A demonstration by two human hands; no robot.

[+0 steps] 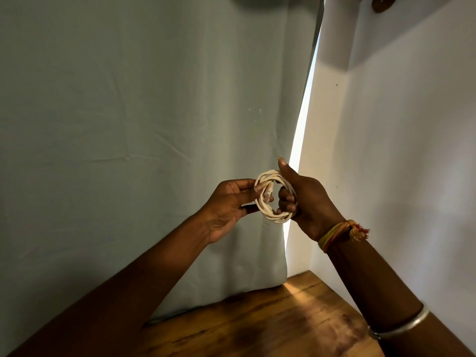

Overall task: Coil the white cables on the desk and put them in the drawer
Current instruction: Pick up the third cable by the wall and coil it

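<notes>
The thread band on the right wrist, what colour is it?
Orange-yellow with red strands, thread wristband, seen in the head view.

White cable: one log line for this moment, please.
white cable coiled, off the desk | right hand grips loops | left hand pinches plug end | drawer unseen

We see an off-white coiled cable (274, 195), a plain pale blue-grey fabric curtain (144, 119), a white painted wall (401, 140), a warm brown wooden desk top (257, 323) with darker grain streaks, an orange-yellow thread wristband (340, 231) with red tassel, and a silver metal bangle (401, 324).
</notes>
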